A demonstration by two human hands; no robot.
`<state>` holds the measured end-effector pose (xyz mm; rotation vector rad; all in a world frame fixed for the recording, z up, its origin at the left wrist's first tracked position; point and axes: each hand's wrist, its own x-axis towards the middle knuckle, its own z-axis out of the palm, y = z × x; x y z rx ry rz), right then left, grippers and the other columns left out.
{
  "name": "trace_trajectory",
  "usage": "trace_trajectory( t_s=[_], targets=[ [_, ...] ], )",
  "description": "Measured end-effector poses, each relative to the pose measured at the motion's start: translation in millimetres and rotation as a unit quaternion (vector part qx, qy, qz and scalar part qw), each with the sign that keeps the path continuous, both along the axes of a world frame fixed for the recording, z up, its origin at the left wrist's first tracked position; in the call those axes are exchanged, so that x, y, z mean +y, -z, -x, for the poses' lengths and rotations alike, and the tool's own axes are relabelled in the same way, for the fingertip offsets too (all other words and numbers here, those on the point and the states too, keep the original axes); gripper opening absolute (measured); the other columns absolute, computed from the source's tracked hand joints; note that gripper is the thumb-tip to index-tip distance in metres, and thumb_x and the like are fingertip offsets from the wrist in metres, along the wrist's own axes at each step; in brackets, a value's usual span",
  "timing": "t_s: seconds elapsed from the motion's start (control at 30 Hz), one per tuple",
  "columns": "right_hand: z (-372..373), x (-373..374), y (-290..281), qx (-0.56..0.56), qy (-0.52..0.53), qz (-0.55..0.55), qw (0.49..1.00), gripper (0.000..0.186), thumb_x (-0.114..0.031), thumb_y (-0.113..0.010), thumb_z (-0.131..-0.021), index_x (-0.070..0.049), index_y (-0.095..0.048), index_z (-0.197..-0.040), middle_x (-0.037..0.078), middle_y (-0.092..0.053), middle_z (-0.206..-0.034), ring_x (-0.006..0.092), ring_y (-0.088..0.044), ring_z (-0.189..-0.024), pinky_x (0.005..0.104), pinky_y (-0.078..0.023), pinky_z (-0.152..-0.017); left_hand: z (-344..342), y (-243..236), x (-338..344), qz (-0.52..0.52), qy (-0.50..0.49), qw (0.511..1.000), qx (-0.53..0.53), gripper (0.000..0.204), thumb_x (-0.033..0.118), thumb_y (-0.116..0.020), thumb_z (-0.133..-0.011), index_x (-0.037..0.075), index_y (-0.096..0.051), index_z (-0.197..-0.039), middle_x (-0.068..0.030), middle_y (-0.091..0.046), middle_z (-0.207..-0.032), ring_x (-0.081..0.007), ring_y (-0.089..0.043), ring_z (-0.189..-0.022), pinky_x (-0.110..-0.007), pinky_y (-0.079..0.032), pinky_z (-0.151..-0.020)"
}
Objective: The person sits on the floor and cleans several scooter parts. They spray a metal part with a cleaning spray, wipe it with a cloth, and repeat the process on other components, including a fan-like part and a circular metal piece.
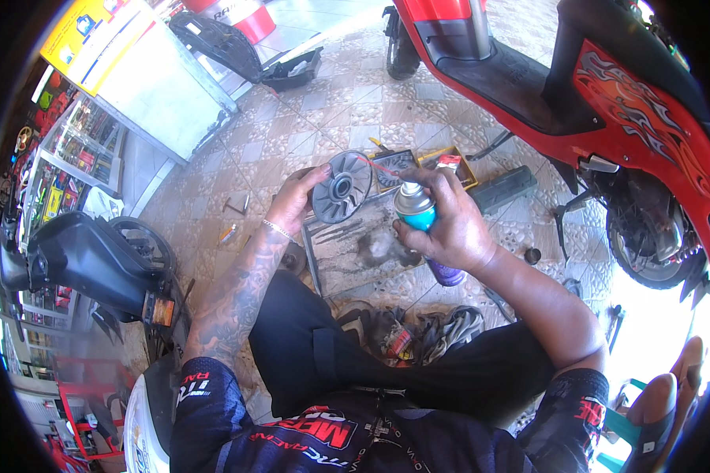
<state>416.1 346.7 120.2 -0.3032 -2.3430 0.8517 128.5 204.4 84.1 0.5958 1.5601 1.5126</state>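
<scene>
My left hand grips a round metal finned disc by its left edge, holding it upright with the dark centre hub showing. My right hand is wrapped round a spray can with a silver top and a teal and purple body, its index finger over the nozzle. A thin red straw runs from the nozzle toward the disc. Below both hands lies a dirty, dark-stained tray. Behind the can are a yellow-edged parts tray and a dark green case.
A red scooter stands right, a black motorbike left. A white counter, open black case and glass display are back left. Rags lie between my legs. Another person's bare legs show lower right.
</scene>
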Motion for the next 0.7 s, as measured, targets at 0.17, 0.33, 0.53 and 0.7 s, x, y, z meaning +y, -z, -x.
trace_trajectory(
  t_s=[0.17,0.33,0.53,0.7],
  targets=[
    [0.8,1.2,-2.1,0.003,0.009,0.009,1.0,0.072,-0.023,-0.086,-0.079,-0.006,-0.053,-0.14,0.021,-0.06,-0.121,0.0401,-0.065,-0.111,0.0466,-0.055,-0.096,1.7,1.1,-0.8,0.007,0.008,1.0,0.001,0.058,0.041,-0.074,-0.097,-0.004,-0.064,-0.133,-0.0092,-0.073,-0.116,-0.0159,-0.071,-0.103,-0.034,-0.057,-0.091],
    [1.0,-0.1,-1.5,0.016,-0.027,-0.029,0.999,0.071,-0.023,-0.086,-0.079,-0.007,-0.054,-0.139,0.02,-0.06,-0.119,0.0405,-0.065,-0.108,0.0467,-0.055,-0.093,3.4,1.7,-1.1,0.023,0.014,1.0,0.001,0.057,0.042,-0.07,-0.1,-0.001,-0.063,-0.136,-0.01,-0.071,-0.127,-0.0188,-0.068,-0.116,-0.036,-0.051,-0.104],
    [-0.9,-6.1,2.7,0.017,-0.095,-0.01,0.995,0.071,-0.023,-0.083,-0.078,-0.024,-0.054,-0.142,0.018,-0.055,-0.118,0.041,-0.065,-0.108,0.0494,-0.057,-0.09,0.1,1.7,-0.9,-0.01,0.01,1.0,-0.016,0.057,0.04,-0.073,-0.098,-0.004,-0.064,-0.134,-0.0095,-0.073,-0.116,-0.0156,-0.073,-0.099,-0.033,-0.059,-0.088],
    [0.9,-8.6,7.7,0.002,-0.137,-0.041,0.99,0.069,-0.026,-0.088,-0.078,-0.016,-0.056,-0.139,0.018,-0.055,-0.113,0.0405,-0.066,-0.102,0.0467,-0.056,-0.086,1.6,1.8,-0.4,-0.003,0.012,1.0,-0.007,0.057,0.039,-0.073,-0.098,-0.004,-0.064,-0.134,-0.0104,-0.072,-0.119,-0.0159,-0.072,-0.102,-0.034,-0.058,-0.09]
  ],
)
